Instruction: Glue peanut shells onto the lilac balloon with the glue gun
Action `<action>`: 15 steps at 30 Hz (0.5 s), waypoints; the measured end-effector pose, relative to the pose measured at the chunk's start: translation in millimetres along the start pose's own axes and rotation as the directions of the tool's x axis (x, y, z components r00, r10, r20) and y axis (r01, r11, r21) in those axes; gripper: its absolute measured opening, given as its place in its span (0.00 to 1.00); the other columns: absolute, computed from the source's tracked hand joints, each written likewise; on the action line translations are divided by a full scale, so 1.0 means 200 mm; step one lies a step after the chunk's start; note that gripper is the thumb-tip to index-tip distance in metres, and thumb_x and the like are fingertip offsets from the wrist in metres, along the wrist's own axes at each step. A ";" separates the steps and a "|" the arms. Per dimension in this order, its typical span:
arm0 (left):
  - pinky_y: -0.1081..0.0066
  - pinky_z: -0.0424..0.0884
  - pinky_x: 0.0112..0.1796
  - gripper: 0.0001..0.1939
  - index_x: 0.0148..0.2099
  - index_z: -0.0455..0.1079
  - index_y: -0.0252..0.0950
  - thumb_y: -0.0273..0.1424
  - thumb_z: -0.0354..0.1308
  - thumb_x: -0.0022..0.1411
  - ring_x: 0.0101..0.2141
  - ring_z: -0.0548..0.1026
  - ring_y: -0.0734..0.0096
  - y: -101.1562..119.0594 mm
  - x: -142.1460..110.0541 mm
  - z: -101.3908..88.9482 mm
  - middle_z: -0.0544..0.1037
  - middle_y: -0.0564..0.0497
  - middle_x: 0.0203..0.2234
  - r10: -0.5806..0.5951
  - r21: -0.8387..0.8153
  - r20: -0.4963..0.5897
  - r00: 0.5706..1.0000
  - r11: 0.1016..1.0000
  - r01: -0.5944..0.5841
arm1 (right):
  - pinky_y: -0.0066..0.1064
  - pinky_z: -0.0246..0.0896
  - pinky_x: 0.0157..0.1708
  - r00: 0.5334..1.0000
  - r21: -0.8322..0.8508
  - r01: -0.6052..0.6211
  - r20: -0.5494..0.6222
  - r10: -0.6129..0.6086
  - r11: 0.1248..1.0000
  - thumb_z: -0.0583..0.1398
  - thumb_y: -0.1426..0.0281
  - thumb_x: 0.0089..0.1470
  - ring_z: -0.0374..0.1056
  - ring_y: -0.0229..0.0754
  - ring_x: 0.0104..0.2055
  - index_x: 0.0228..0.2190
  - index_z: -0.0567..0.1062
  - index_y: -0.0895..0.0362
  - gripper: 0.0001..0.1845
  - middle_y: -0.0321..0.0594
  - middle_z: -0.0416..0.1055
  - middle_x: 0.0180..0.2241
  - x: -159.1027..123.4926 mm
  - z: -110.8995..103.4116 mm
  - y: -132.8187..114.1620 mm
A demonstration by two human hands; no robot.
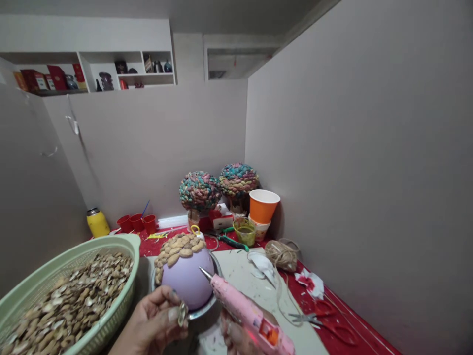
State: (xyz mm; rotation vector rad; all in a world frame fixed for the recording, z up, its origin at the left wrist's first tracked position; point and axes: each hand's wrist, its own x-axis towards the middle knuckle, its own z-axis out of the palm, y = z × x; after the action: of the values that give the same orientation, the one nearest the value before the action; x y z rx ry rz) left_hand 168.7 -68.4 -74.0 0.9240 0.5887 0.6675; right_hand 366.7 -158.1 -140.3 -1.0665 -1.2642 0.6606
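Head view: left grip (pixel 182 306) pinching a shell (pixel 182 314), right grip (pixel 236 331) clenched round pink glue gun (pixel 244 308).

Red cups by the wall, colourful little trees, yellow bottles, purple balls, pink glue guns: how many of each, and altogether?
Red cups: 3
Colourful trees: 2
Yellow bottle: 1
Purple ball: 1
Pink glue gun: 1
Total: 8

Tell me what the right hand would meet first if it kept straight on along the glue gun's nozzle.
Probably the lavender ball: the right hand aims the pink glue gun at it, though the gap in depth is unclear.
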 end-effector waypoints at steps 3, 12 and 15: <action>0.72 0.72 0.32 0.13 0.33 0.73 0.33 0.29 0.73 0.46 0.26 0.72 0.76 0.04 -0.02 0.02 0.75 0.53 0.26 -0.009 0.004 0.008 1.000 1.000 0.009 | 0.31 0.65 0.22 1.000 -0.039 -0.007 0.027 0.009 0.999 0.58 0.52 0.57 0.66 0.43 0.24 0.40 0.76 0.54 0.19 0.40 0.69 0.25 -0.08 0.02 -0.03; 0.70 0.73 0.35 0.10 0.34 0.73 0.35 0.28 0.71 0.51 0.30 0.72 0.73 0.05 -0.02 0.00 0.76 0.52 0.28 -0.001 0.012 0.027 1.000 1.000 0.000 | 0.29 0.60 0.24 0.968 -0.304 0.214 0.196 -0.159 0.928 0.57 0.49 0.56 0.57 0.37 0.22 0.26 0.69 0.55 0.22 0.34 0.59 0.21 -0.04 0.07 0.03; 0.70 0.73 0.35 0.09 0.34 0.73 0.35 0.28 0.70 0.52 0.31 0.72 0.72 0.06 -0.02 0.00 0.76 0.51 0.29 0.006 0.019 0.038 0.999 1.000 -0.007 | 0.28 0.59 0.23 0.958 -0.324 0.242 0.228 -0.173 0.914 0.57 0.46 0.55 0.57 0.37 0.21 0.26 0.68 0.55 0.24 0.33 0.59 0.21 -0.04 0.07 0.06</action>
State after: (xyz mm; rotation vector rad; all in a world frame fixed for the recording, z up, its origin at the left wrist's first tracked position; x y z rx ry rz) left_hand 164.0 -66.5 -63.6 0.9546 0.5595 0.6496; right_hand 353.9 -157.6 -154.5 -1.1519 -1.6867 0.3887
